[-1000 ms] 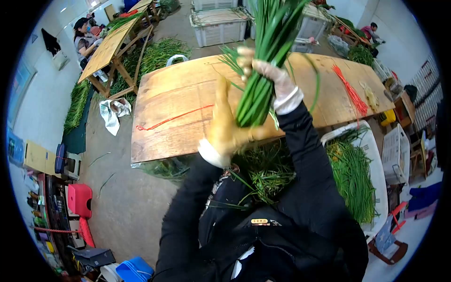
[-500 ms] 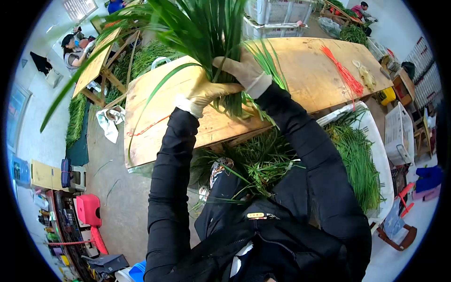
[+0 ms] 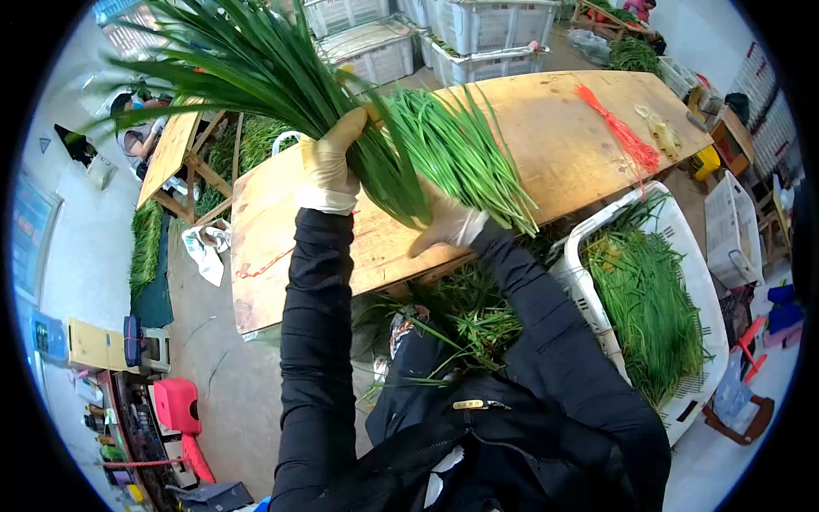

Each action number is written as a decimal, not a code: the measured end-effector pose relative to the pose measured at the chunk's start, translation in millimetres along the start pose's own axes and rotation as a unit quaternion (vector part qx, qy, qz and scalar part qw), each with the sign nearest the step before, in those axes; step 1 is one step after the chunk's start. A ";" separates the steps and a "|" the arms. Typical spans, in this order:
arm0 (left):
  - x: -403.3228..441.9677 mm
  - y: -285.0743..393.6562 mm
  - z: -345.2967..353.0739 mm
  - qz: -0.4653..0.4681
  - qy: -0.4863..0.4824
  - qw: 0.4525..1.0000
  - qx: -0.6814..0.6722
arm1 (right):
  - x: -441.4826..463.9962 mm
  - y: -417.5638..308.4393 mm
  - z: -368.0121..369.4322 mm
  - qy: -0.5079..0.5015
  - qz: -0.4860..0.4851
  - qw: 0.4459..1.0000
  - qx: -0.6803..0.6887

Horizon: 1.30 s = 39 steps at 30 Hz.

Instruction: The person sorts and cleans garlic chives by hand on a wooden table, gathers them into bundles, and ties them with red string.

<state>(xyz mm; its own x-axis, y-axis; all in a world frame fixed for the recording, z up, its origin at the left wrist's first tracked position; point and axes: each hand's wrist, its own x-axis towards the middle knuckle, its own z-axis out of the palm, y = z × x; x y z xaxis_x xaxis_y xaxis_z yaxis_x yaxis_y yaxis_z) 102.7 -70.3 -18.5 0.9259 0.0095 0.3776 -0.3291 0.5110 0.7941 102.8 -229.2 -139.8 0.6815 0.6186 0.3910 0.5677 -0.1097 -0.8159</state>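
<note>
A thick bunch of garlic chives (image 3: pixel 290 94) slants over the wooden table, with its leaf tips fanned to the upper left. My left hand (image 3: pixel 335 162), in a pale glove, is closed around its lower part. At the stem ends, my right hand (image 3: pixel 448 222), also gloved, rests with thumb and fingers apart and the palm against the ends; its fingertips are partly hidden. Beside the bunch, a second pile of chives (image 3: pixel 469 154) lies on the table (image 3: pixel 567 145). Loose leaves (image 3: pixel 478 311) cover part of my lap.
Red ties (image 3: pixel 618 128) and a spare pair of gloves (image 3: pixel 659 132) lie on the table's right side. A white basket (image 3: pixel 607 337) of greens stands at my right. Stacked crates (image 3: pixel 495 30) are behind the table. Another person (image 3: pixel 136 136) sits at the left.
The bunch has gone from upright to slanted, its tips swinging left. My right hand has moved down to the stem ends. The pile on the table is now more exposed.
</note>
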 end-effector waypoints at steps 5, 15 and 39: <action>-6.1 -15.4 6.4 0.077 0.058 0.995 -0.030 | 10.3 23.4 57.9 0.156 0.023 0.971 0.177; -9.1 -5.5 4.3 0.059 -0.044 0.985 0.158 | -7.1 86.1 60.1 0.127 0.097 0.986 0.053; -98.9 -74.4 -32.5 -0.464 -0.191 0.825 0.258 | -102.8 10.5 32.1 0.106 0.335 0.663 0.661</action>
<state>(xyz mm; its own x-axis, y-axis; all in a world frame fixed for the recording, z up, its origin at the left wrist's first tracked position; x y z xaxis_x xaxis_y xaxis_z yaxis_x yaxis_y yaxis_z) 41.6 -81.4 -130.4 0.7295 -0.5025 -0.4640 0.3633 -0.2901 0.8854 23.9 -269.0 -202.3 0.7053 0.6365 -0.3122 -0.7009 0.5601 -0.4416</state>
